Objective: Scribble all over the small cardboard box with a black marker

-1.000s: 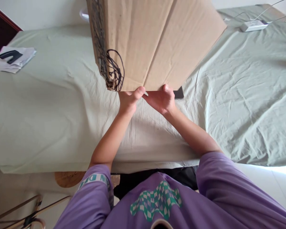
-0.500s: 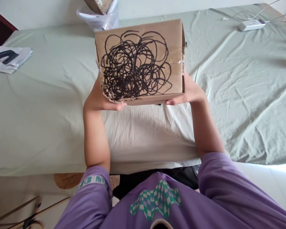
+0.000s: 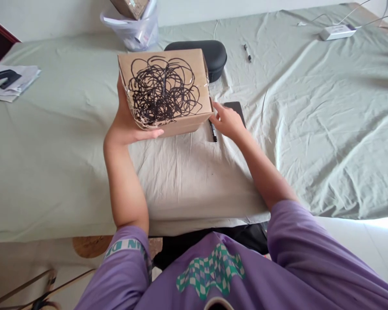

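Observation:
A brown cardboard box (image 3: 168, 79) with thick black scribbles on its top rests on the pale green sheet (image 3: 58, 129). My left hand (image 3: 124, 125) grips the box at its left near corner, fingers curled under the edge. My right hand (image 3: 228, 120) is off the box, just right of it, fingers loosely spread above a black marker (image 3: 212, 131) that lies on the sheet. A dark phone (image 3: 235, 108) lies flat right behind that hand.
A black oval case (image 3: 213, 54) sits behind the box. A clear plastic bin (image 3: 132, 30) with a small taped box stands at the back. A second pen (image 3: 247, 52), a white power strip (image 3: 336, 31) and papers with a black tool (image 3: 9, 79) lie around.
The box came down from in front of my face and now rests on the sheet, further away. My right hand let go of it and moved beside the marker.

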Action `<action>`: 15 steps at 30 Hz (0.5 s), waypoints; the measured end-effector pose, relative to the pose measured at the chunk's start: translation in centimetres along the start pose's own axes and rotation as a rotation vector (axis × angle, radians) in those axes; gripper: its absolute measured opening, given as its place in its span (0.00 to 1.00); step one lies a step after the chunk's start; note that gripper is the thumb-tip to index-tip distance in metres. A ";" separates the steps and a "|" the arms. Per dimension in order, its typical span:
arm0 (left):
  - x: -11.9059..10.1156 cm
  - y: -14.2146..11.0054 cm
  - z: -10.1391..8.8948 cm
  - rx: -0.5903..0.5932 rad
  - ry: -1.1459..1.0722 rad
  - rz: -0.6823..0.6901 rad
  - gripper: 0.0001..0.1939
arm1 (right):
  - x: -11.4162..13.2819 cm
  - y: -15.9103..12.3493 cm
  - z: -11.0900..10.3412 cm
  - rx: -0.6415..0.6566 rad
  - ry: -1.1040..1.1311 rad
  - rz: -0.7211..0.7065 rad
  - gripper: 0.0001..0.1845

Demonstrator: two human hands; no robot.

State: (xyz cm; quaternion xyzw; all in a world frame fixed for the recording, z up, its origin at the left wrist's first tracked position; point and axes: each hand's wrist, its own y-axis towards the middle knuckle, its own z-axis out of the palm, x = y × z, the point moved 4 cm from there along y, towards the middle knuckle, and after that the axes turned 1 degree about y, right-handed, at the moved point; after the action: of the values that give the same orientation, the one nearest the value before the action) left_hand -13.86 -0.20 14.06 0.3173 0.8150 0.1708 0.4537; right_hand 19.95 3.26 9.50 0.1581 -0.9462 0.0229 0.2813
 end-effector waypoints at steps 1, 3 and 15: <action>0.2 0.0 -0.2 0.012 0.008 0.016 0.77 | 0.0 0.1 1.1 0.016 -0.089 0.066 0.39; 0.5 -0.1 -0.3 0.035 0.023 0.039 0.82 | 0.2 0.1 3.1 0.048 -0.192 0.135 0.37; 1.5 -0.1 1.8 0.017 0.076 -0.064 0.82 | -3.0 2.4 2.9 -0.149 0.470 -0.147 0.18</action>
State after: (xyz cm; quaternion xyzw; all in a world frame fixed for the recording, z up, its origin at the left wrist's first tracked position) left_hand -13.02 0.72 12.08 0.2883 0.8429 0.1612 0.4249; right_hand 20.06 5.99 5.53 0.1957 -0.8398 -0.0313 0.5054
